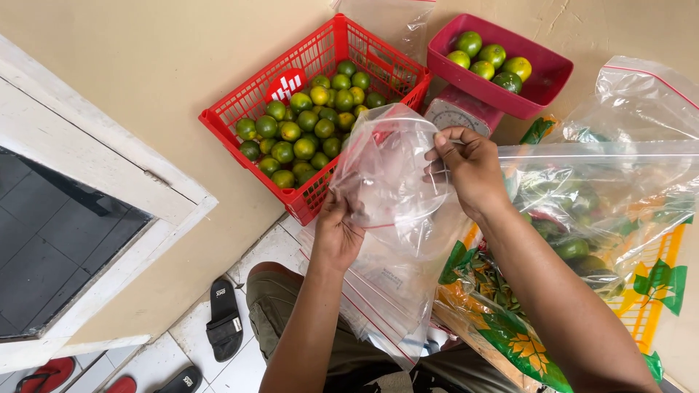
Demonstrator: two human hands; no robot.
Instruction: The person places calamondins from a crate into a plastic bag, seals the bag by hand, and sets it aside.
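Observation:
Both my hands hold one clear zip-top plastic bag (386,171) spread wide at its mouth. My left hand (337,231) pinches the bag's lower left edge. My right hand (470,169) grips the upper right rim. The bag looks empty. Behind it stands a red plastic basket (240,105) filled with several green and yellowish limes (306,131). A stack of more clear zip bags (386,298) lies on my lap under the held bag.
A red scale tray (542,84) with several limes sits on a dial scale (455,113) at the back right. Large clear bags of limes (582,211) lie right on a leaf-patterned sack (510,331). Black sandals (224,320) rest on the tiled floor below.

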